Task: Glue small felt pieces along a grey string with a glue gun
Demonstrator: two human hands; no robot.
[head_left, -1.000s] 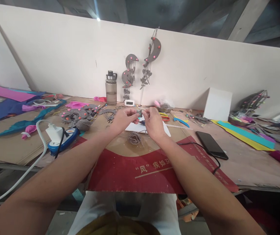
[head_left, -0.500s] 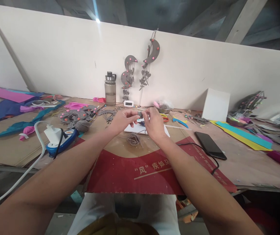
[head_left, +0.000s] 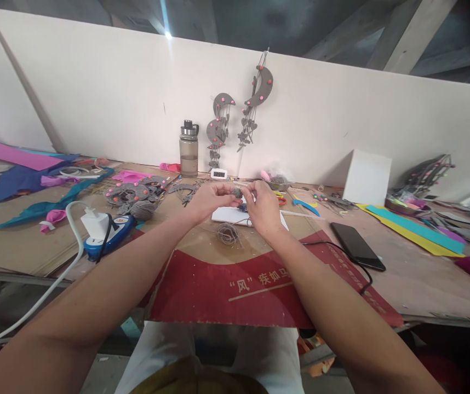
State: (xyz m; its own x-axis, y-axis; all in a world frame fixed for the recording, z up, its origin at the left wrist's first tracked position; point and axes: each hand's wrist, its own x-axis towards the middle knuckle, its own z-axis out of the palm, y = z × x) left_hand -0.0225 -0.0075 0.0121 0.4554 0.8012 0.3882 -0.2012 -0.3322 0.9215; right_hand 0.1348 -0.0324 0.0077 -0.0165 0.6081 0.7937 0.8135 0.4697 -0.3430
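My left hand (head_left: 208,203) and my right hand (head_left: 264,210) meet over the middle of the table, fingers bent into pinches. A small round grey piece (head_left: 237,193), perhaps felt, sits between their fingertips; its details are too small to make out. Under the hands lies a white board (head_left: 222,215), partly covered by the right hand, with a small dark blue item (head_left: 242,208) above it. Nearer to me, a loose tangle of grey cord (head_left: 227,234) rests on the brown and red cardboard (head_left: 218,295).
At left are a blue power strip (head_left: 109,235) and a pile of grey felt pieces with pink dots (head_left: 136,191). A bottle (head_left: 189,150) and small clock (head_left: 219,174) stand behind. To the right are a phone (head_left: 357,246), orange-handled scissors (head_left: 281,200) and coloured sheets (head_left: 416,230).
The whole view has shifted slightly, so things appear a little farther right. Both hands stay together at the small grey piece, with only slight finger movement.
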